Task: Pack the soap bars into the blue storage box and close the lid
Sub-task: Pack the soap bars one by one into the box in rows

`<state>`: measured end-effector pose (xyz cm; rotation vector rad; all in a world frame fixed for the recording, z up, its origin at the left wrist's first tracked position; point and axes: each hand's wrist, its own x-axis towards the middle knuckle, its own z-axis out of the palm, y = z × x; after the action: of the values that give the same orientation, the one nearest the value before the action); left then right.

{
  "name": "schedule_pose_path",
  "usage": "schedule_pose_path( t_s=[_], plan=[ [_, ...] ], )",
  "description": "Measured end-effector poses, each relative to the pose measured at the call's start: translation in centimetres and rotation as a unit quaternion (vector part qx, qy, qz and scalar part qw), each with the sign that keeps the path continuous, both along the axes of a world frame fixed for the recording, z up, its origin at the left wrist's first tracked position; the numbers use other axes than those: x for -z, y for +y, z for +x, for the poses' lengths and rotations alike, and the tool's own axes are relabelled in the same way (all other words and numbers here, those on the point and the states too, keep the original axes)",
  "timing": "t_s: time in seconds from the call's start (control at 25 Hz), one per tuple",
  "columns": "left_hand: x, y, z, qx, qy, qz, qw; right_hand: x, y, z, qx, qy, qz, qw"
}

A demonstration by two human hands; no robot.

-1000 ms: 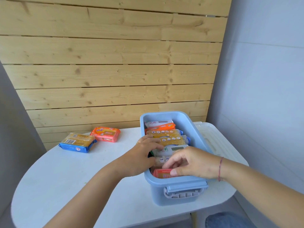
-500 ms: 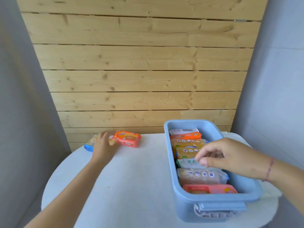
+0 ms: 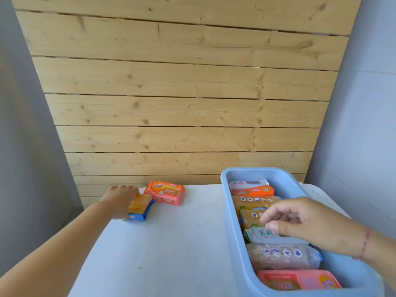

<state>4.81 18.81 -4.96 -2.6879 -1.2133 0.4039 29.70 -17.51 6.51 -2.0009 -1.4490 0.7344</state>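
The left hand (image 3: 121, 199) closes over the yellow-and-blue soap bar (image 3: 140, 207) on the white table (image 3: 171, 243) (an orange one (image 3: 165, 192) lies just beside), while the right hand (image 3: 308, 225) hovers loosely curled, empty, over the row standing on edge in the blue storage box (image 3: 230, 211), probably ready to make room.

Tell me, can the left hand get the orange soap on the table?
Probably yes. The left hand is on the yellow soap right beside the orange soap, with nothing between them.

Left hand (image 3: 121, 200) stretched far forward, palm down, fingers curled in a grasp, right hand (image 3: 308, 224) hovering, fingers loosely bent
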Motion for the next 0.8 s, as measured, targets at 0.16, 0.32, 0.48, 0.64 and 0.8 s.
schedule_pose_path(
  t_s=[0.16,0.32,0.48,0.64,0.8],
  plan=[
    [-3.3,-5.6,-1.4,-0.053,-0.244,-0.074,0.966,-0.3,0.7,-0.9,0.0,0.019,0.026,0.999],
    [-9.1,-13.5,1.4,-0.076,-0.468,-0.24,0.847,-1.5,2.3,-3.2,0.004,0.046,0.102,0.994],
    [-13.5,-20.9,6.5,-0.061,-0.563,-0.395,0.723,-3.0,2.7,-5.8,-0.009,0.062,0.156,0.986],
    [-15.5,-25.1,10.8,-0.061,-0.575,-0.501,0.644,-4.8,1.4,-5.1,0.085,-0.097,0.199,0.972],
    [-13.7,-27.7,13.0,0.057,-0.456,-0.374,0.806,-5.6,-0.5,-1.1,0.179,-0.258,0.064,0.947]
  ],
)
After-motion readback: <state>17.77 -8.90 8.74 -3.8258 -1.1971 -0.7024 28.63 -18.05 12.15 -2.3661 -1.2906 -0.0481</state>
